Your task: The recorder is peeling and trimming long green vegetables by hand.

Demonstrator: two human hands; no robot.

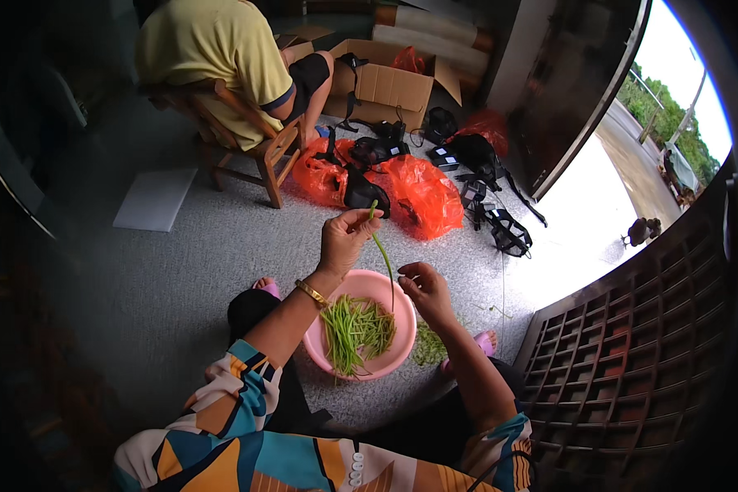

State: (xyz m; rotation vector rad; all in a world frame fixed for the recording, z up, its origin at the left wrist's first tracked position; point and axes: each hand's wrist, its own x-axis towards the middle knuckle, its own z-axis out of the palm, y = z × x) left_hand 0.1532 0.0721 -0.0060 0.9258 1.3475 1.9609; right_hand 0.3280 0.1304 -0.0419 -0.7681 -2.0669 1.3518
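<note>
My left hand (348, 238) pinches a long green vegetable stem (384, 251) near its upper end, between thumb and fingers. The stem hangs down over a pink plastic basin (406, 344) on the floor between my feet. To the right of the stem, my right hand (427, 291) is raised with bent fingers close to it; whether its fingertips touch anything cannot be told. Inside the basin lies a heap of cut green stems (360, 332), longer ones at the left and short pieces at the right. Green scraps (429, 344) lie on the floor against the basin's right side.
Ahead are red plastic bags (424, 197), black straps and devices (476, 160), and an open cardboard box (384, 89). A person in a yellow shirt (221, 49) sits on a wooden chair (270, 175). A white board (155, 198) lies left; a lattice door (603, 363) stands right.
</note>
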